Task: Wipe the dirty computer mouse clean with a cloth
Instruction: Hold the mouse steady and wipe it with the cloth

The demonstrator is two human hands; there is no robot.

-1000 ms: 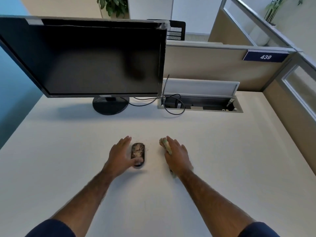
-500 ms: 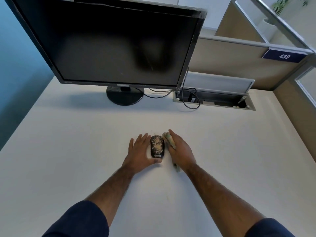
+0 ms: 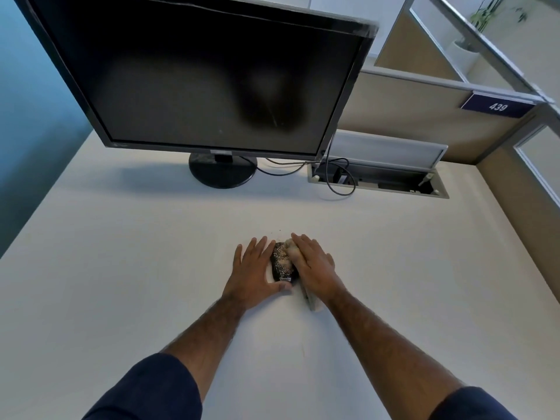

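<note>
A black computer mouse (image 3: pixel 281 263) speckled with pale crumbs lies on the white desk (image 3: pixel 151 253). My left hand (image 3: pixel 253 272) lies flat against its left side, thumb curled around its near end, holding it in place. My right hand (image 3: pixel 312 263) presses a pale beige cloth (image 3: pixel 310 300) onto the mouse's right side and top front. Most of the cloth is hidden under the palm; a strip trails out toward my wrist and a fold shows at the fingertips.
A large black monitor (image 3: pixel 212 74) on a round stand (image 3: pixel 222 171) stands behind the hands. An open cable tray (image 3: pixel 378 180) with looping black cables sits at the back right. Cubicle partitions close off the back and right. A few crumbs lie on the desk beyond the mouse.
My right hand has slid left with the cloth, from beside the mouse onto its right side and top. The left hand has stayed on the mouse. The view has moved closer.
</note>
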